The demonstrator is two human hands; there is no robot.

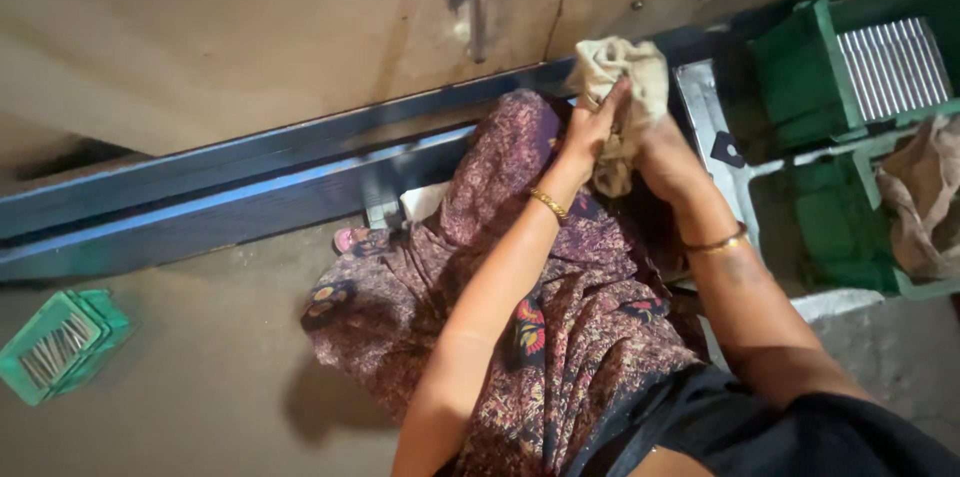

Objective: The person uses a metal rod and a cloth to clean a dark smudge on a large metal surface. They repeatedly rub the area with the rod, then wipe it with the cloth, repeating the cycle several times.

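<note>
Your left hand [592,125] and right hand [660,152] both close tight around a crumpled beige cloth rag [625,77]. Green plastic crates [800,77] sit just beside your right arm, above the patterned maroon fabric [540,337] over your lap.

The supporting surface is a bare concrete floor [200,377], grey-brown and dusty. A small green crate [62,345] rests directly on it at the near left, tilted, holding thin metal rods. A long blue steel beam [230,187] runs across the floor from the left edge toward the upper right. At the right stand larger green crates [810,77] — one filled with a row of bright metal strips [893,67], another holding a crumpled brown sack [925,192].
</note>
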